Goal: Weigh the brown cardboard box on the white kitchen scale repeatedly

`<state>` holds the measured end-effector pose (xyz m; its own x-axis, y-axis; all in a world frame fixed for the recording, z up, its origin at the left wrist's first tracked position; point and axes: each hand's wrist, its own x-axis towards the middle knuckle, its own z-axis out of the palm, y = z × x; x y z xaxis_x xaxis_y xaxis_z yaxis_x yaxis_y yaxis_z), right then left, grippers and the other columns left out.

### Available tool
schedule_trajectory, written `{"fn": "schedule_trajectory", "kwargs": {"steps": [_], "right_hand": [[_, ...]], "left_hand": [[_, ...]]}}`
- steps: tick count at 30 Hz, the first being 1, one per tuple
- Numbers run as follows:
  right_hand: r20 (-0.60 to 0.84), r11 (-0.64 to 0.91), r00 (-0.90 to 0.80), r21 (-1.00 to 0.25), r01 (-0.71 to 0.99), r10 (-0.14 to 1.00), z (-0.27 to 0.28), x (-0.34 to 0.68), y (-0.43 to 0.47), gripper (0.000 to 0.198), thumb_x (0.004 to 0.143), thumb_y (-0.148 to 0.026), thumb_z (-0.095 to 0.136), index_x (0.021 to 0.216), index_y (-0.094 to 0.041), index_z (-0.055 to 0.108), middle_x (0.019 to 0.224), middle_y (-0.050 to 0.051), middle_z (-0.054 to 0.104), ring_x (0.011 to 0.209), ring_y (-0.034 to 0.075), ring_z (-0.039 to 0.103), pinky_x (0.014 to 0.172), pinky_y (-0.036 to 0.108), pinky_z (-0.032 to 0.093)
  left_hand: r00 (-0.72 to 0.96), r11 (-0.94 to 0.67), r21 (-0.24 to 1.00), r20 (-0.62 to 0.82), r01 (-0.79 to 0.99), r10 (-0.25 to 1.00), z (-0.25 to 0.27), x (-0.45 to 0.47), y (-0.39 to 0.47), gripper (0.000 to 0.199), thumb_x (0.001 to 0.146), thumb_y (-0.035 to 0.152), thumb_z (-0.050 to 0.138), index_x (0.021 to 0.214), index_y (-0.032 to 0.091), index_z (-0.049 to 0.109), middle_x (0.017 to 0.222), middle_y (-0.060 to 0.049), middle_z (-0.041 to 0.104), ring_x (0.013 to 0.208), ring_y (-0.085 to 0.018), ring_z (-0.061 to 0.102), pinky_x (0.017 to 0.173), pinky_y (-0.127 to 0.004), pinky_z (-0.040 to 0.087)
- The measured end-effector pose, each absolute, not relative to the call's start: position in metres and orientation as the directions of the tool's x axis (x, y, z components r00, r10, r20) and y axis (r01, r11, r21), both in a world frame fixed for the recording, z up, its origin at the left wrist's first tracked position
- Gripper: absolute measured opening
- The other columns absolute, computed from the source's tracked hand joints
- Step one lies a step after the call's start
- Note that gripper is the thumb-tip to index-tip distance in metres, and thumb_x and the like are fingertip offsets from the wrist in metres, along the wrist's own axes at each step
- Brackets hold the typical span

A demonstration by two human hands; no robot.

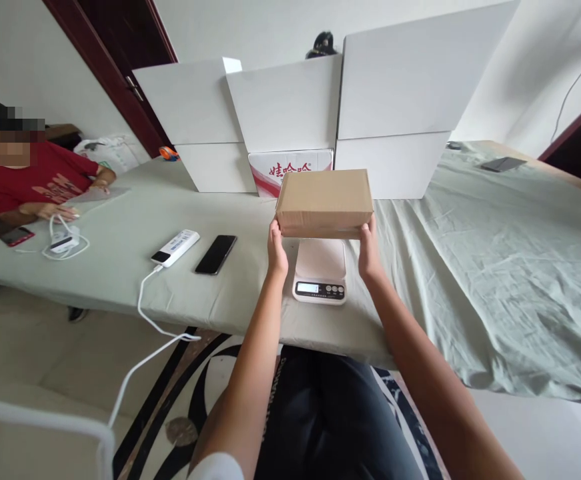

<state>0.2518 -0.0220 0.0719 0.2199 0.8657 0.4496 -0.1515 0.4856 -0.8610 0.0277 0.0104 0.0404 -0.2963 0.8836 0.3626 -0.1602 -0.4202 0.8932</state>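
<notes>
We've got the brown cardboard box between both hands; left-hand fingers hold its left end, right-hand fingers its right; box is at the far side of the white digital scale, contact we can't tell; scale's display is lit; black smartphone left of scale, white corded device further left; red-and-white carton beyond scale; all on the table.
</notes>
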Motion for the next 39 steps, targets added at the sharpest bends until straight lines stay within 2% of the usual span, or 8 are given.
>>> {"fn": "schedule_trajectory", "kwargs": {"steps": [5, 9, 12, 17, 23, 29, 34, 39], "right_hand": [[0.511, 0.519, 0.209, -0.855, 0.018, 0.834, 0.062, 0.253, -0.088, 0.064, 0.108, -0.066, 0.057, 0.165, -0.037, 0.055, 0.181, 0.004, 0.049, 0.18, 0.031, 0.027, 0.152, 0.056, 0.019], [0.538, 0.537, 0.234, -0.84, 0.074, 0.81, 0.039, 0.252, -0.1, 0.078, 0.104, -0.069, 0.062, 0.171, -0.033, 0.046, 0.183, 0.009, 0.045, 0.178, 0.036, 0.031, 0.149, 0.065, 0.022], [0.55, 0.542, 0.208, -0.834, 0.098, 0.809, 0.029, 0.252, -0.096, 0.079, 0.105, -0.07, 0.059, 0.174, -0.034, 0.042, 0.186, 0.008, 0.04, 0.179, 0.035, 0.029, 0.149, 0.066, 0.022], [0.531, 0.524, 0.205, -0.847, 0.089, 0.822, 0.024, 0.253, -0.092, 0.078, 0.105, -0.072, 0.055, 0.174, -0.037, 0.041, 0.186, 0.007, 0.041, 0.18, 0.033, 0.027, 0.15, 0.065, 0.019], [0.486, 0.496, 0.25, -0.868, 0.024, 0.838, 0.019, 0.253, -0.093, 0.075, 0.104, -0.071, 0.059, 0.169, -0.036, 0.045, 0.184, 0.007, 0.043, 0.177, 0.033, 0.033, 0.149, 0.065, 0.021], [0.47, 0.492, 0.275, -0.871, -0.012, 0.839, 0.019, 0.252, -0.094, 0.073, 0.104, -0.071, 0.06, 0.167, -0.036, 0.049, 0.181, 0.007, 0.047, 0.174, 0.034, 0.037, 0.149, 0.066, 0.021], [0.486, 0.52, 0.311, -0.853, -0.035, 0.817, 0.019, 0.254, -0.094, 0.077, 0.103, -0.076, 0.057, 0.171, -0.041, 0.046, 0.19, 0.002, 0.035, 0.181, 0.032, 0.024, 0.15, 0.064, 0.015], [0.422, 0.512, 0.415, -0.849, -0.131, 0.806, 0.018, 0.254, -0.088, 0.078, 0.102, -0.078, 0.057, 0.169, -0.039, 0.049, 0.19, 0.002, 0.036, 0.181, 0.032, 0.025, 0.15, 0.064, 0.014]], "left_hand": [[-0.357, -0.468, 0.883, 0.424, -0.044, 0.833, 0.024, 0.023, -0.045, 0.088, 0.096, 0.098, 0.044, 0.14, 0.027, 0.072, 0.142, -0.018, 0.08, 0.147, -0.036, 0.071, 0.126, -0.047, 0.054], [-0.42, -0.51, 0.86, 0.473, 0.028, 0.775, 0.015, 0.025, -0.061, 0.092, 0.094, 0.099, 0.045, 0.133, 0.021, 0.073, 0.13, -0.021, 0.084, 0.131, -0.038, 0.079, 0.114, -0.05, 0.06], [-0.468, -0.496, 0.868, 0.453, 0.035, 0.759, 0.013, 0.026, -0.058, 0.091, 0.097, 0.095, 0.045, 0.138, 0.019, 0.074, 0.135, -0.022, 0.084, 0.13, -0.036, 0.08, 0.11, -0.048, 0.062], [-0.468, -0.465, 0.885, 0.416, 0.01, 0.78, 0.009, 0.026, -0.053, 0.09, 0.099, 0.09, 0.046, 0.148, 0.02, 0.075, 0.148, -0.021, 0.08, 0.142, -0.035, 0.076, 0.116, -0.045, 0.061], [-0.479, -0.417, 0.909, 0.374, 0.016, 0.795, 0.006, 0.026, -0.051, 0.085, 0.102, 0.085, 0.044, 0.139, 0.018, 0.082, 0.138, -0.02, 0.085, 0.134, -0.035, 0.08, 0.114, -0.046, 0.063], [-0.494, -0.397, 0.917, 0.333, -0.028, 0.803, 0.007, 0.027, -0.049, 0.082, 0.104, 0.08, 0.045, 0.14, 0.017, 0.081, 0.139, -0.021, 0.084, 0.138, -0.035, 0.078, 0.119, -0.048, 0.061], [-0.515, -0.463, 0.885, 0.375, -0.05, 0.771, 0.011, 0.026, -0.05, 0.085, 0.103, 0.082, 0.045, 0.153, 0.019, 0.074, 0.165, -0.019, 0.07, 0.157, -0.033, 0.065, 0.132, -0.047, 0.051], [-0.516, -0.468, 0.881, 0.372, -0.065, 0.772, 0.011, 0.023, -0.047, 0.092, 0.103, 0.086, 0.042, 0.158, 0.019, 0.07, 0.171, -0.02, 0.064, 0.163, -0.032, 0.059, 0.136, -0.046, 0.047]]}}
